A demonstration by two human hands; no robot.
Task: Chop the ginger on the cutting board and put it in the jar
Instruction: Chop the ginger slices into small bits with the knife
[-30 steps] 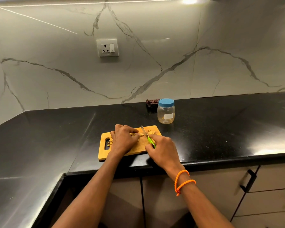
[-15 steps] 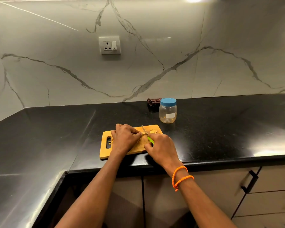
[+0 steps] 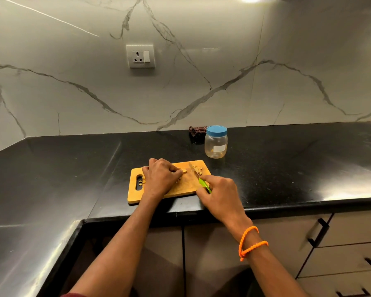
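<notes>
Ginger [image 3: 183, 171], pale, in small pieces

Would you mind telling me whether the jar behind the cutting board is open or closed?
Closed: the jar stands upright with its blue lid on.

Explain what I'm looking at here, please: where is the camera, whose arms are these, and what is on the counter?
There is no machine: a person wears one wide-angle camera on the head, so you look down along their own two arms. On the black counter lies a wooden board. The left hand holds a piece of ginger down on it. The right hand grips a knife by its green handle, blade set over the board just right of that piece. A few cut bits lie beyond the blade. Behind the board stands a clear jar, its blue lid on. A dark cloth lies by the wall, under a socket.
</notes>
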